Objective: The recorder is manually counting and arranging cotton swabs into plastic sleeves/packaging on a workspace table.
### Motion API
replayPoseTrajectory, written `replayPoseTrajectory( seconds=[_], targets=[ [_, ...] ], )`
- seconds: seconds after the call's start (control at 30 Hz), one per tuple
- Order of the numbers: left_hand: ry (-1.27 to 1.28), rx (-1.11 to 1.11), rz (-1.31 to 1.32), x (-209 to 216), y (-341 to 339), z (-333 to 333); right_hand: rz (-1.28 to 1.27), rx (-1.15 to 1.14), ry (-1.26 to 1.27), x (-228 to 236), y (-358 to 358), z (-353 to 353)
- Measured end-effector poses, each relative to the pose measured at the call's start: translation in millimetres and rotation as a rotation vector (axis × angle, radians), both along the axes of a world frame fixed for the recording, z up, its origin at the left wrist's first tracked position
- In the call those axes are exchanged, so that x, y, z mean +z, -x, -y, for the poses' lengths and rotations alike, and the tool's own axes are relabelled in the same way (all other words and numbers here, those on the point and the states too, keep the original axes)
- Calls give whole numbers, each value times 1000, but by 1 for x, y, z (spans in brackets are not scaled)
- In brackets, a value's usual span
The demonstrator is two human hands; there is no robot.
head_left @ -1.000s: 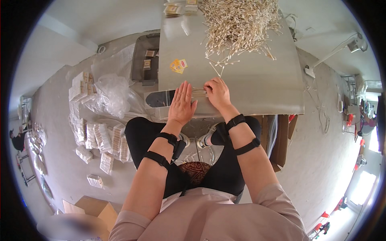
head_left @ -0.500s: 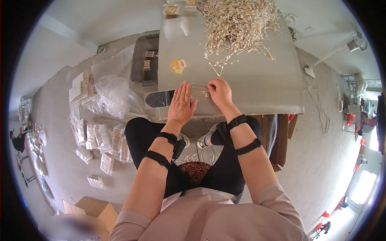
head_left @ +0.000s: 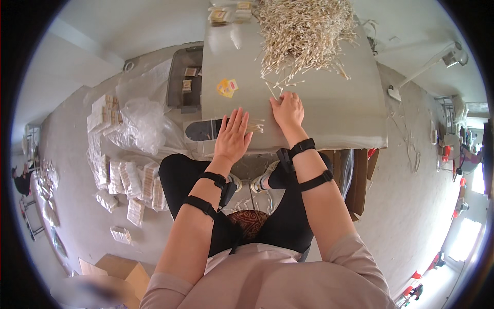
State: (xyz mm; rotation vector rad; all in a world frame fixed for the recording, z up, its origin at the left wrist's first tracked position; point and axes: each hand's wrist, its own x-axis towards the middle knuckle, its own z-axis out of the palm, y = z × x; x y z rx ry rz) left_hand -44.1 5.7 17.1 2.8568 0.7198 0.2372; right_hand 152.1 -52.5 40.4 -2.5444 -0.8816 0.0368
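Note:
My left hand (head_left: 234, 137) lies flat on the near side of the table, its fingers stretched out. Beneath its fingers is a small row of cotton swabs (head_left: 256, 125), with their ends showing to the right. A dark strip with a rounded end (head_left: 200, 130) sticks out on the left of this hand, over the table's edge. My right hand (head_left: 289, 111) is by a few loose swabs (head_left: 279, 84) in front of the big heap of cotton swabs (head_left: 306, 38). Its thumb stands apart from the fingers, and I see nothing held.
Yellow-and-white paper labels (head_left: 226, 87) lie left of the heap, and small packs (head_left: 220, 16) at the far left corner. A grey plastic bin (head_left: 184, 77) adjoins the table's left side. Bundled packs (head_left: 135, 177) and clear plastic (head_left: 139, 121) cover floor at left. Cardboard box (head_left: 121, 270) behind.
My right hand has left the swab row and moved away from me, toward the loose swabs, its thumb parting from the fingers. My left hand stays on the row almost unmoved.

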Motion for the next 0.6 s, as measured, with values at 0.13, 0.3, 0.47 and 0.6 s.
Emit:
replayPoseTrajectory(
  seconds=[0.13,0.3,0.47,0.6],
  targets=[
    [-9,-23,-46,-2,-5,2,7,47,1,-13,-5,-3],
    [17,-27,-25,-4,1,0,-30,289,-176,-13,15,7],
    [25,5,41,-3,0,2,-91,419,-180,-6,25,19],
    [37,10,58,-4,0,1,-148,423,-270,-6,23,24]
  ],
)
